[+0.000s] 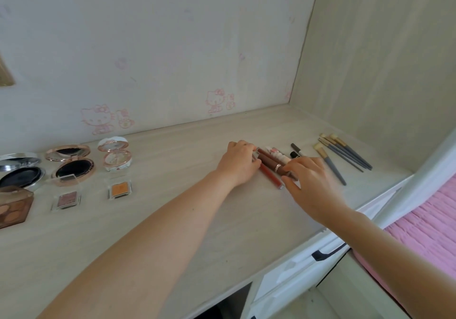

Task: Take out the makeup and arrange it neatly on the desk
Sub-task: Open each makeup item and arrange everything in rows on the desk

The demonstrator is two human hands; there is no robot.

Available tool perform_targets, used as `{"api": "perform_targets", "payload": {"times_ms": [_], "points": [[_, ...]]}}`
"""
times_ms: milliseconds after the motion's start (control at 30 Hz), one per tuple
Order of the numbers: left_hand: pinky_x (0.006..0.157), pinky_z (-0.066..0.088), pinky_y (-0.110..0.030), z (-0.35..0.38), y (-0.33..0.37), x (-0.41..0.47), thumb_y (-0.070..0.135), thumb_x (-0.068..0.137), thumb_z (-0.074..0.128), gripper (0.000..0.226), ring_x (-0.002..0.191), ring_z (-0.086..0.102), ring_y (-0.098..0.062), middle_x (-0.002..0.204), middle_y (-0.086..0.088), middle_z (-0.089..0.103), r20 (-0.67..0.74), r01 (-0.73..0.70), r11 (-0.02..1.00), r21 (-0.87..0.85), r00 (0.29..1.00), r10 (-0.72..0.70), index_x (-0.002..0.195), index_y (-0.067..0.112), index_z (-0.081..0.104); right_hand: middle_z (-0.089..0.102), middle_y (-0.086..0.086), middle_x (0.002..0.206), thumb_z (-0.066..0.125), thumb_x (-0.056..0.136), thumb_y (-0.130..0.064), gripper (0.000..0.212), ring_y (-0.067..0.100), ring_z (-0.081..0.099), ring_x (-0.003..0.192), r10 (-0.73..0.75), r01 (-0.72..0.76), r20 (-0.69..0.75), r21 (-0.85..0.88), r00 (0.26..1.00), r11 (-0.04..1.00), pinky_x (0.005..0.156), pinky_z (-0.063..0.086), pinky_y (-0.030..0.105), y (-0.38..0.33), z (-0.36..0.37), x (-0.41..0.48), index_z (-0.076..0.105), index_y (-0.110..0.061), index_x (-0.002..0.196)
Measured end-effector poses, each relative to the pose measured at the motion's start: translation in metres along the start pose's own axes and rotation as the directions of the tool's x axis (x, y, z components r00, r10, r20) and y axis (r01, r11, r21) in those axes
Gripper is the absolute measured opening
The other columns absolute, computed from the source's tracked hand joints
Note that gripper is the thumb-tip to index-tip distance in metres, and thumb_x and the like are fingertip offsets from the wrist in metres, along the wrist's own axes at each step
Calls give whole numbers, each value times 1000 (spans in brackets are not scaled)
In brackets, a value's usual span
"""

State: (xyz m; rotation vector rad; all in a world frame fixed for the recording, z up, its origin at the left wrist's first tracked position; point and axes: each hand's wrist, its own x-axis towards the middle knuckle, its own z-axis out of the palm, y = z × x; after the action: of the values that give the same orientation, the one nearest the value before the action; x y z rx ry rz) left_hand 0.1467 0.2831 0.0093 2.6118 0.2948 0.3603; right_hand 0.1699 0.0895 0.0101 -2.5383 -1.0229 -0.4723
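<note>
Light, stiff, roll-prone lip tubes [270,164] (smooth and round) seem best squeezed endwise: the left hand [238,162] pinches their far caps, the blurred right hand [311,183] meets the near ends, though I cannot tell its grip.

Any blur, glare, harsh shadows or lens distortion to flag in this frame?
Head view: right hand smeared by motion, while left hand and lip tubes are sharp. Head view: the wide lens bows the desk edge. Head view: light is soft and even, shadows faint, with small glints on the compacts.
</note>
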Motion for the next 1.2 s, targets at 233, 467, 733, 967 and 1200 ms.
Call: {"api": "perform_targets", "payload": {"times_ms": [233,467,733,967,1200], "points": [[106,31,-33,10,-6,11,32,91,55,36,127,37,-30,129,-7,54,15,-11,1000,-12,1000,11,123,14,60,61,6,114,61,88,-19,24,29,48,109,52,-52,1,-37,999,998,87,48,41,4,5,6,67,-8,109],[101,26,-27,15,-8,13,28,90,59,29,123,41,-29,120,-7,59,-29,-20,998,-60,999,18,115,16,65,59,6,117,64,88,-21,26,28,45,112,71,-69,32,-49,997,996,89,47,44,3,9,9,67,-8,110],[102,26,-26,17,-8,11,24,88,63,28,124,40,-28,123,-6,59,-63,-24,994,-102,998,18,115,16,64,60,4,114,66,86,-24,23,27,46,110,85,-83,25,-52,996,995,89,47,43,5,10,10,67,-10,105],[101,26,-24,14,-7,5,19,88,63,29,125,38,-28,123,-7,60,-106,-22,986,-164,994,5,116,15,64,63,4,111,67,86,-23,21,27,47,113,85,-85,5,-28,996,996,88,47,45,1,8,8,69,-10,102],[90,26,-15,9,-4,-4,18,85,66,27,120,43,-23,117,-5,61,-167,-54,970,-236,986,14,112,16,65,65,2,106,60,91,-28,22,22,46,114,144,-144,10,44,990,989,87,44,34,-9,1,4,65,-14,108]]}}
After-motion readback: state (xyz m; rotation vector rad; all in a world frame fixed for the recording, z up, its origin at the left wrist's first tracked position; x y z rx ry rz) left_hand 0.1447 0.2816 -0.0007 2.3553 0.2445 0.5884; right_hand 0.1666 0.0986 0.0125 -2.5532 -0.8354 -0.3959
